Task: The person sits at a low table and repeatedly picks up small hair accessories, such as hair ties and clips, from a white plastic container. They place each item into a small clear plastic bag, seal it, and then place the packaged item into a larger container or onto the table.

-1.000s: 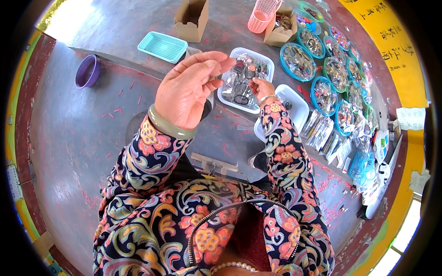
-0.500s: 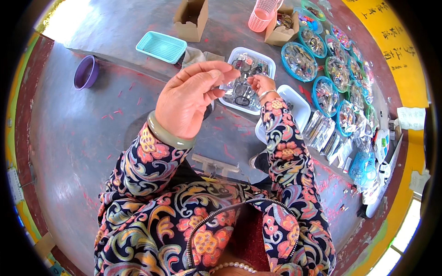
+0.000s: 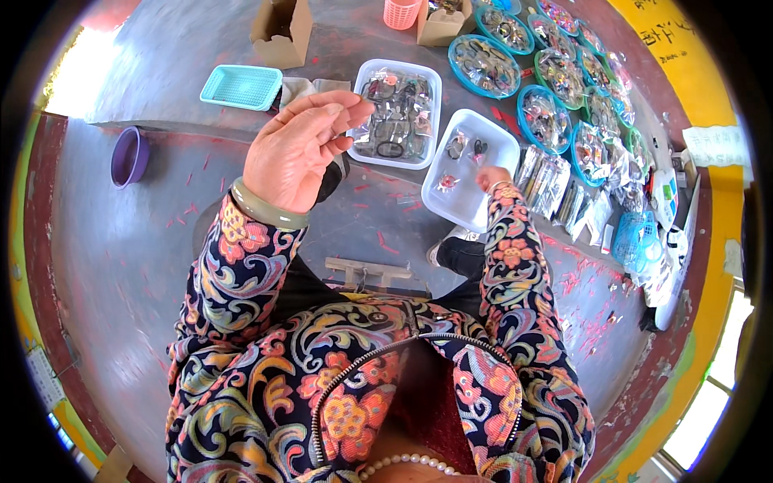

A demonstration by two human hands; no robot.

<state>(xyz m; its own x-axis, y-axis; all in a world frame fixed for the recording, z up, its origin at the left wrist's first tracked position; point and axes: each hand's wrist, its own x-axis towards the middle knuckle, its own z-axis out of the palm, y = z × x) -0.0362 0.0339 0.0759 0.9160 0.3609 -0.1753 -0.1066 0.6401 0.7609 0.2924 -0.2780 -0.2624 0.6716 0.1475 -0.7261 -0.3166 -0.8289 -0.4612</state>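
My left hand [image 3: 299, 145] is raised in front of the first white tray [image 3: 436, 88], thumb and fingers bent together; whatever they may pinch is too small to make out. A pale green bangle circles that wrist. The tray is full of small clear packets with dark loops [image 3: 390, 149]. At the right side of a second white tray [image 3: 451, 211] is my right hand [image 3: 493, 176], its fingers drawn in; anything in them is hidden. A few small packets [image 3: 448, 182] lie inside this second tray.
Round baskets [image 3: 485, 66] of packaged trinkets crowd the right, beside stacked clear packets [image 3: 541, 183]. Leftward stand a turquoise basket [image 3: 241, 87], a cardboard box [image 3: 282, 32] and a purple basin [image 3: 130, 158]. A raised concrete edge crosses the floor. A wooden stool [image 3: 369, 269] shows below me.
My right hand has moved from the first tray to the right side of the second, which is now more visible. My left hand keeps its bent pose. The view has shifted.
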